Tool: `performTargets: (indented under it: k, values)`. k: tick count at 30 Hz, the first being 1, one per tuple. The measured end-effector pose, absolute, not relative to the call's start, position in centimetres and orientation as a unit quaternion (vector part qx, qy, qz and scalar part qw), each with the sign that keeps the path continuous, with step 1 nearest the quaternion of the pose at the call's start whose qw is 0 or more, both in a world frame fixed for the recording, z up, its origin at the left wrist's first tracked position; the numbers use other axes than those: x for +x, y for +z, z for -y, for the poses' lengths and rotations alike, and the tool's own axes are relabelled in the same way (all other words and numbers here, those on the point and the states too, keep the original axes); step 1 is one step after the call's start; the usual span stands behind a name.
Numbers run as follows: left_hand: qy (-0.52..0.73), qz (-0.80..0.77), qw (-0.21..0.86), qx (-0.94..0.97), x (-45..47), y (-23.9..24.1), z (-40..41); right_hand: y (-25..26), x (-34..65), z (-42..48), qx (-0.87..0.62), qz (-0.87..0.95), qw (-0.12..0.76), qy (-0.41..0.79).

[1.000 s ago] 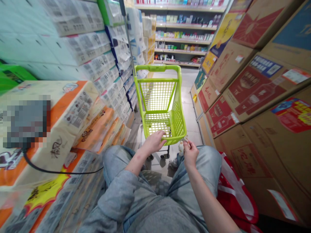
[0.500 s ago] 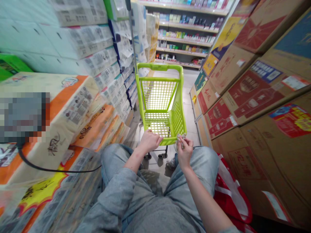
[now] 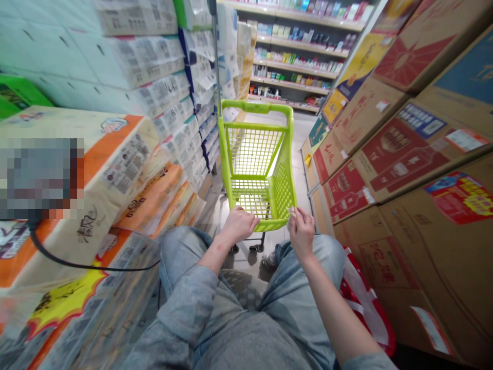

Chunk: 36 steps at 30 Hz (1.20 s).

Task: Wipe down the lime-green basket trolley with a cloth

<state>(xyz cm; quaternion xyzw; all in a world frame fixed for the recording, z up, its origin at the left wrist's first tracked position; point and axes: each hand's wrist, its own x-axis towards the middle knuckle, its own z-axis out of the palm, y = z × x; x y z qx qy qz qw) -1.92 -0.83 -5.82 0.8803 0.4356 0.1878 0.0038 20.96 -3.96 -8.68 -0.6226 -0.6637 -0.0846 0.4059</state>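
The left hand [image 3: 239,224] curls over the near rim of the green shopping cart [image 3: 284,187], which stands in the aisle between tissue packs [image 3: 115,154] and cartons [image 3: 404,149]. The right hand [image 3: 302,229] pinches a small pale scrap [image 3: 292,210] at the cart's corner. This looks like readying the cart; rolling it calls for a straight push.

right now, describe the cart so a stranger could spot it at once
In the narrow aisle between stacked tissue packs and cardboard boxes stands one small cart. The left hand grips its near rim. It alone is bright lime-green plastic mesh.
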Motion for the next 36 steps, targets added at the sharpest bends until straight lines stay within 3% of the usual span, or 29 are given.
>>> performTargets:
  k: [11, 16, 23, 36]
  values:
    - [0.191, -0.432, -0.015, 0.881, -2.0, -5.9, 1.0, -9.9, 13.9, 5.2, -0.541, 0.747, 0.373, -0.101]
    - [0.196, -0.412, -0.008, 0.89, -2.5, -5.6, 1.1, -8.5, 16.1, 4.7, -0.513, 0.796, 0.304, -0.105]
    - [0.202, -0.406, 0.008, 0.891, -1.5, -5.7, 1.3, -7.7, 20.9, 4.3, -0.579, 0.745, 0.294, -0.154]
    - [0.228, -0.43, 0.075, 0.87, -1.7, -5.1, 1.8, -7.8, 16.7, 4.4, -0.616, 0.719, 0.285, -0.151]
